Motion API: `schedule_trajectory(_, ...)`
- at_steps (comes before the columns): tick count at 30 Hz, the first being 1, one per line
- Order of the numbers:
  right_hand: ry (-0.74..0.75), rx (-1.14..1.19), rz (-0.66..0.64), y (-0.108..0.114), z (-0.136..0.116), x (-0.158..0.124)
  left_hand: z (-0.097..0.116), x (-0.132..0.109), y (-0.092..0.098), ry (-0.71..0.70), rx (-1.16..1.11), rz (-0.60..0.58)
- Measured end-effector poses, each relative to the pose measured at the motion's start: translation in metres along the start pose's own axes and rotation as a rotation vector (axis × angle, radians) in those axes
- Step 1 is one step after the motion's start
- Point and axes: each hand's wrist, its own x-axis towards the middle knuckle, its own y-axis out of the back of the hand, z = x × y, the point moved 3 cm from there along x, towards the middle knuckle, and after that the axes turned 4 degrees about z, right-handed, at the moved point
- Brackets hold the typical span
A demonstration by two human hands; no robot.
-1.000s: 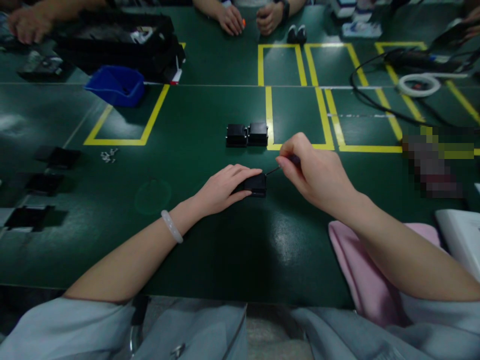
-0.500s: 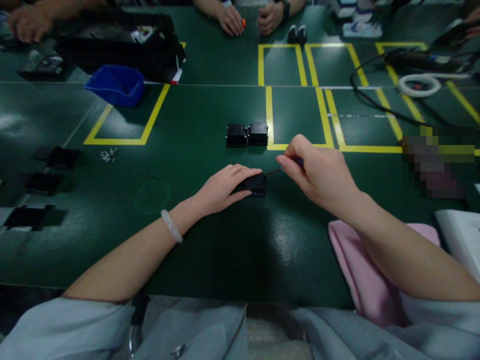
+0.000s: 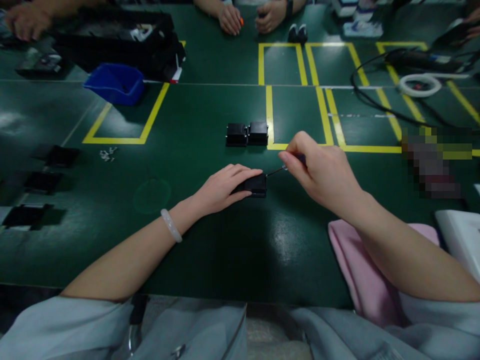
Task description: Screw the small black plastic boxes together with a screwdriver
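Observation:
Under my left hand [image 3: 225, 189] lies a small black box-shaped part [image 3: 257, 185], gripped between thumb and fingers against the green tabletop [image 3: 225, 250]. My right hand [image 3: 318, 167] is closed around the handle of a screwdriver [image 3: 276, 172]. Its thin shaft slants down to the left, and the tip meets the right side of the black part. Most of the handle is hidden in my fingers. Beyond my hands sit two similar black parts [image 3: 247, 134], side by side. Small silvery screws [image 3: 108, 154] form a loose pile to the left.
A blue bin [image 3: 114, 84] stands at the back left before a large black housing [image 3: 112, 45]. More black pieces [image 3: 43, 182] lie far left. Beneath my right forearm is a pink cloth [image 3: 348, 250]. A black cable [image 3: 360, 100] curves at the right. Across the table are a co-worker's hands [image 3: 270, 17].
My right hand has shifted very slightly to the right and up, with the screwdriver tip still at the part. My left hand holds the same place.

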Motion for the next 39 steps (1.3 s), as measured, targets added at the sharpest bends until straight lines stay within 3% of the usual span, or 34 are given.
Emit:
schedule_trajectory(16, 0.026, 0.071, -0.023, 0.0007, -0.002, -0.0016, -0.0009, -0.0016, -0.0013, 0.022, -0.025, 0.054)
schedule_trajectory(39, 0.034, 0.056, -0.065, -0.0009, -0.004, -0.0009, 0.0017, -0.0003, 0.0017, -0.011, -0.067, 0.014)
